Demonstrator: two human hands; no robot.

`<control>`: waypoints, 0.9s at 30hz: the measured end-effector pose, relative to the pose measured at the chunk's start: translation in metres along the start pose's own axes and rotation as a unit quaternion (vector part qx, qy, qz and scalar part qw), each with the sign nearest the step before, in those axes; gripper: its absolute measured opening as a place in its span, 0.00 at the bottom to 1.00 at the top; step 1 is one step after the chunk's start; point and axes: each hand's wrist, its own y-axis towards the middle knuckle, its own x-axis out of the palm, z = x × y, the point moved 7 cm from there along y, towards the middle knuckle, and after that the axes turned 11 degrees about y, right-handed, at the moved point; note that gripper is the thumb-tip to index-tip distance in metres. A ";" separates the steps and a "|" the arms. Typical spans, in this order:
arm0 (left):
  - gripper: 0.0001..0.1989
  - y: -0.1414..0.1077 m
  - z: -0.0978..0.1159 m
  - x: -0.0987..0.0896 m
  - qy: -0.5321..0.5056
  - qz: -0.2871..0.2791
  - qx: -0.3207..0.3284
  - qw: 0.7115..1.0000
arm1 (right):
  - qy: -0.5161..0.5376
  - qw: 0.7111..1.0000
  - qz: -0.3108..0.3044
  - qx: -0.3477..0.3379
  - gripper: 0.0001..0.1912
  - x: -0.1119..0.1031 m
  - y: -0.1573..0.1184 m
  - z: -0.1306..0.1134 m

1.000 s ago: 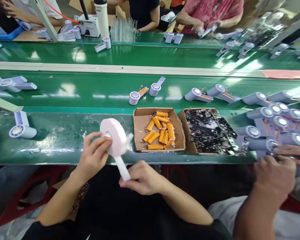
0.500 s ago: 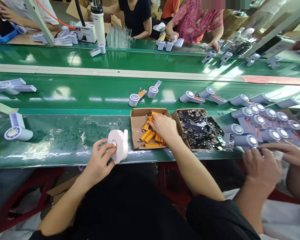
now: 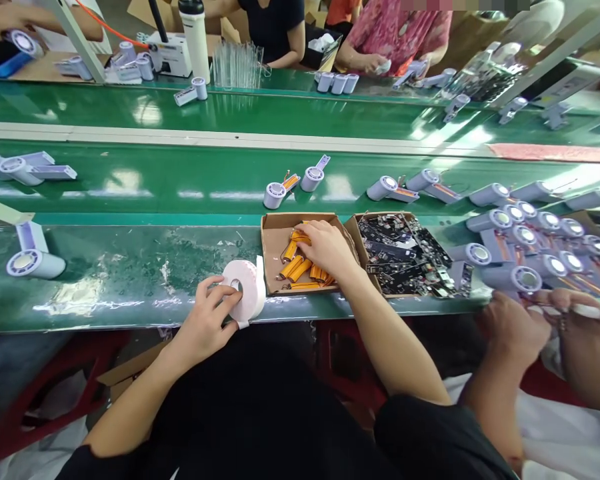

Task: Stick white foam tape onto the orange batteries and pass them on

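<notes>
Your left hand (image 3: 207,317) holds the tape (image 3: 251,290), its fingers bent in at the core and the thumb low by the near rim. The tape is a white roll, tilted up on its edge at the near side of the bench (image 3: 105,273), just left of the battery box (image 3: 274,243). A short strip of it sticks up on the right side of the roll, and a small tab shows at the bottom.

Your right hand (image 3: 327,250) reaches over the battery box from the near right, palm down. Its fingers are curled and close together among the orange batteries (image 3: 295,269); you cannot tell from here whether they grip one, as the hand hides what lies under it. The batteries lie loose in the box, at mixed angles.

Just right of that box sits a second one, heaped with dark circuit boards (image 3: 393,253). Further right, a crowd of pale fans (image 3: 523,235) stands near a co-worker's hands (image 3: 520,327). Another fan lies on the bench, well to your left. Beyond the bench, more fans rest on the green belt (image 3: 180,177).
</notes>
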 end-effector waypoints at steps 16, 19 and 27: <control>0.24 -0.001 0.002 0.014 -0.026 -0.033 -0.038 0.998 | -0.019 0.996 -0.089 0.016 0.27 0.020 -0.013 -0.002; 0.25 0.001 0.005 0.017 -0.030 -0.032 -0.037 0.998 | -0.001 0.995 -0.104 0.010 0.31 0.021 -0.008 -0.002; 0.22 0.007 0.015 0.019 -0.040 -0.023 -0.015 0.999 | 0.143 0.985 -0.097 -0.023 0.16 0.015 0.000 -0.005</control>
